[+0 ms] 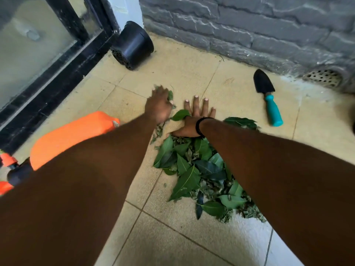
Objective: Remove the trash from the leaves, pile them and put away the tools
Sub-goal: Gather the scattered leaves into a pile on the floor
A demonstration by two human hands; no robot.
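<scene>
Leaves (194, 169) lay heaped on the tiled floor (172, 237), nearest the person, between both forearms. Beyond the heap the right hand (196, 120) pressed flat, fingers straight, at its far edge; the left hand (158, 106), blurred, swept loose bits there, grip impossible to tell. A hasty sweep could scatter crumbs back across the tiles or bury trash inside the heap. Farther right lay the trowel (268, 96); a black pot (132, 45) was tipped by the wall. No writing showed.
</scene>
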